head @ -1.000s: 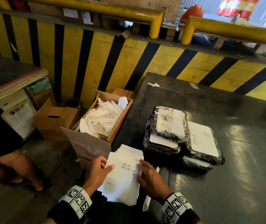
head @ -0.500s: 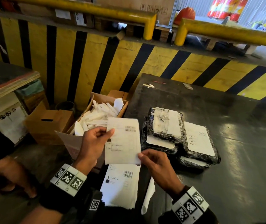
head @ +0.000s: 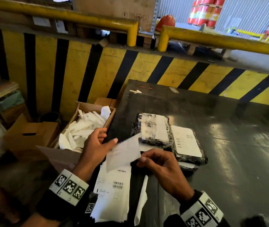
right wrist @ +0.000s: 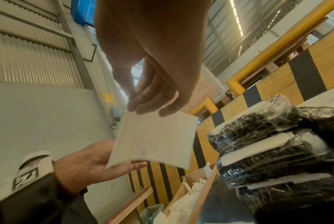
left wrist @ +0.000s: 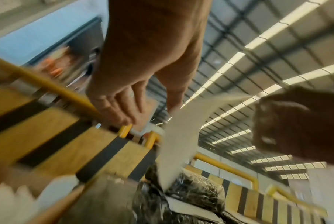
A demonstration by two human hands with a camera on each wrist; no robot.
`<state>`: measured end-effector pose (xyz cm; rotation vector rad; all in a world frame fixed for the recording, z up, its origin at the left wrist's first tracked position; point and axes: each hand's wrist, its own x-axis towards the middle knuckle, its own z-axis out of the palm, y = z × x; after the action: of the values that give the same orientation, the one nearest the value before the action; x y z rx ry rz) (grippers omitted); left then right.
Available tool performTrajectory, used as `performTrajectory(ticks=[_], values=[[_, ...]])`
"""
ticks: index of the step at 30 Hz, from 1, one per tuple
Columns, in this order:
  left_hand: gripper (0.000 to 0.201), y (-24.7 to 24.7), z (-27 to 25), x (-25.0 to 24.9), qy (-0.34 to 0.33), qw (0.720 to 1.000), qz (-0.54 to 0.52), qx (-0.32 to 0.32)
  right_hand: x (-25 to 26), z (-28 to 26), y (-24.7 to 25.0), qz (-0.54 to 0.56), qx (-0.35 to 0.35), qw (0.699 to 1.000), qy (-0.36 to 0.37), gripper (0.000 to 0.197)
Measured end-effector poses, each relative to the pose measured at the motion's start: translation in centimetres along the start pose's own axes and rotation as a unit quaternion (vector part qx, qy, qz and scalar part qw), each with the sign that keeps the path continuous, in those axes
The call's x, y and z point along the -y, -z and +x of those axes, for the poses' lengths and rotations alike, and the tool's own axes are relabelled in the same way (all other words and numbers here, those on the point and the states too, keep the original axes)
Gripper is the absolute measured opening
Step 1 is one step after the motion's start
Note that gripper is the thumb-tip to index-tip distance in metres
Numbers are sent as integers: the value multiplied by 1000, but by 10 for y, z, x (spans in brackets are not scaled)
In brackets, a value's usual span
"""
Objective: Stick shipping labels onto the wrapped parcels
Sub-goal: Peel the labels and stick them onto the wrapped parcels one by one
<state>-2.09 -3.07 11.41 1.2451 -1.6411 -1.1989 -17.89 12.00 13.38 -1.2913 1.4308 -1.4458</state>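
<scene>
Head view: the right hand [head: 161, 167] pinches one corner of a loose shipping label [head: 124, 152], held in the air above the near edge of the black table [head: 228, 145]. The left hand [head: 94, 149] is at the label's 9 o'clock with fingers fairly straight; its thumb tip meets the sheet's upper left edge, and whether it grips is unclear because the sheet is blurred. At the label's 2 o'clock sits the pile of wrapped parcels [head: 153, 130], black and film-covered, the ones on top already bearing white labels. At its 6 o'clock lies the stack of unused labels [head: 114, 185], half off the table edge. A cardboard box of peeled backing strips [head: 83, 130] stands at 10 o'clock.

Left wrist view: the left hand [left wrist: 124, 97] shows loose, spread fingers that hold nothing, with the label [left wrist: 181, 136] curving just beside them.

Right wrist view: the right hand [right wrist: 154, 94] holds the label [right wrist: 154, 139] by its top edge between thumb and fingertips, while the left hand [right wrist: 97, 163] lies flat beneath its lower corner. The parcels [right wrist: 277, 145] are stacked at 3 o'clock.

The risks, as I judge them: held by one corner, the floppy sheet could fold onto itself if its adhesive is bared, or land crooked and creased on the wrinkled film. The overhanging stack could slide off the table if a wrist nudges it.
</scene>
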Motion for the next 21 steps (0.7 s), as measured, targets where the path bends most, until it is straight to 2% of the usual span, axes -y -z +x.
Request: performTrajectory(ticks=[2,4,6,7,9,12,17,21], values=[[20,0,-16,-15,-74,997,3,32,6,3,1,20,-3,1000,17,8],[5,-2,-39,-35,-116,986,-41,109,10,7,2,23,-1,999,34,8],[13,-5,-59,-51,-137,974,-65,170,13,10,1,27,7,999,45,9],[18,-6,-65,-54,-143,971,-71,180,15,11,0,37,12,998,46,9],[20,-8,-70,-56,-147,972,-79,166,17,10,-1,48,20,998,43,10],[5,-10,-66,-48,-134,977,-85,141,15,10,-2,4,34,999,34,9],[11,-11,-57,-37,-86,985,-81,125,10,6,5,-16,30,999,12,12],[11,-6,-39,-23,-34,993,-86,67,12,4,20,6,13,1000,1,15]])
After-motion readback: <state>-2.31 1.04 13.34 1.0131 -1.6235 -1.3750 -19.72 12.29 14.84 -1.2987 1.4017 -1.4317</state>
